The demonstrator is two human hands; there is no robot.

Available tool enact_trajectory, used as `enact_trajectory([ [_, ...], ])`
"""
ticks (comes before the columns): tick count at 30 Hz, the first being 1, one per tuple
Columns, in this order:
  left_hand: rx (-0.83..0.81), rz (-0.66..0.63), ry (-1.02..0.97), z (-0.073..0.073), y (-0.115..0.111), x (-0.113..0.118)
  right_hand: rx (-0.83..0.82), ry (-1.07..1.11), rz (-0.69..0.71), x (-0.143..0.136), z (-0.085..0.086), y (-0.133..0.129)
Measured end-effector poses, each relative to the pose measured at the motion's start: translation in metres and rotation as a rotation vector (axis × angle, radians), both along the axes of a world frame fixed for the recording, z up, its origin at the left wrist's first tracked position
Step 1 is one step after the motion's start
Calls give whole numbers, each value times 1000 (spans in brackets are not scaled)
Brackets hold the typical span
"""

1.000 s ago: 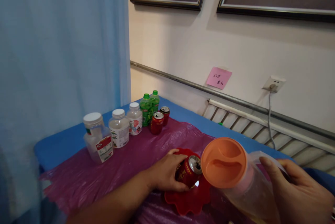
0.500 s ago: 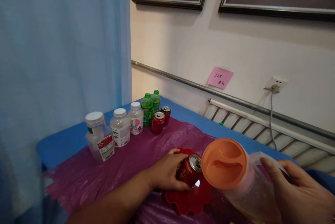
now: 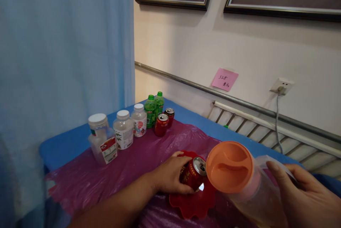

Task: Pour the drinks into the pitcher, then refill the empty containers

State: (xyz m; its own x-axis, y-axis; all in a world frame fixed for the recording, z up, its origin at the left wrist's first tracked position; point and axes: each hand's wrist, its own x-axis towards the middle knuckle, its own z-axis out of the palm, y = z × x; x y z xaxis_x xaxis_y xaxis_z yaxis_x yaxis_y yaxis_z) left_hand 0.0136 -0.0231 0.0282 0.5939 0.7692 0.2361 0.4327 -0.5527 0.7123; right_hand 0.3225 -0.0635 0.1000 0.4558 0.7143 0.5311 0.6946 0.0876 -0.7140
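Observation:
My left hand is wrapped round a red drink can, which leans to the right with its opened top facing the jug. Under the can lies a red dish with a scalloped rim. My right hand grips the handle of a translucent plastic jug with an orange lid. The jug is tipped left, its lid close against the can's top. Whether liquid runs between them I cannot make out.
Beyond stand clear jars with white caps, two green bottles and two more red cans. Purple plastic sheeting covers part of the blue table. A radiator and a plugged cord are along the wall.
Almost nothing differs. The whole view has shifted very slightly, while both hands keep the can and jug in the same pose.

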Motion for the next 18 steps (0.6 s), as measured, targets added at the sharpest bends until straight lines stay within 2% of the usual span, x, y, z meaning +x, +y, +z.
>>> enact_trajectory([
  [3,-1,4,-2,0,0,0,-6,7,-67,-4,1,-1],
  [8,0,5,12,1,0,-1,-50,24,-55,-5,3,-2],
  [18,-14,2,11,1,0,0,-3,25,-40,-9,5,0],
])
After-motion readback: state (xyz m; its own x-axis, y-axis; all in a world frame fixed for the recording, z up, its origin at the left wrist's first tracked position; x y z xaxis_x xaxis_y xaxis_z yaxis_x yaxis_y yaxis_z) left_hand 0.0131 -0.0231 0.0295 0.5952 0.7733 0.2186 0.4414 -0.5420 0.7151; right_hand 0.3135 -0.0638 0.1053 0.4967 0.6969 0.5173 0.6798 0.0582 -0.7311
